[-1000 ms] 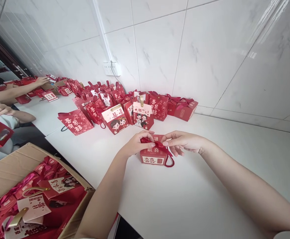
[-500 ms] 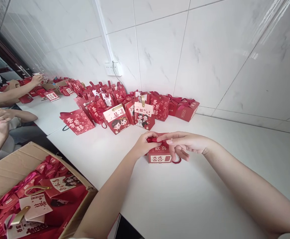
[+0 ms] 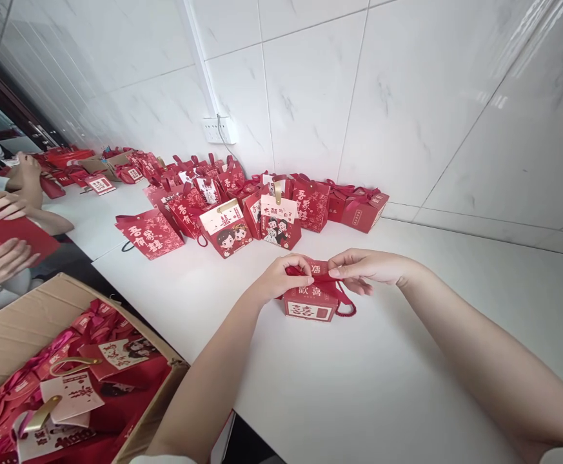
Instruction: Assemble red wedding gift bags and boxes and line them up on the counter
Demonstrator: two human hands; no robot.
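A small red gift box point(image 3: 309, 304) with a cream label on its front stands on the white table between my hands. My left hand point(image 3: 288, 276) pinches the red ribbon point(image 3: 320, 281) at the left of the box top. On the other side, my right hand point(image 3: 356, 267) has thumb and forefinger closed on the ribbon, its other fingers curled below. A dark red cord loop point(image 3: 345, 308) hangs at the box's right side.
Several red gift boxes point(image 3: 227, 231) stand along the tiled wall. At lower left is a cardboard box point(image 3: 34, 308) full of red boxes. Another person's hands point(image 3: 0, 264) hold red card at the left edge, with a further person's hand point(image 3: 29, 174) behind.
My hands have drawn apart over the box, and the ribbon and cord loop show more. The nearer person's hands have moved right with the red card.
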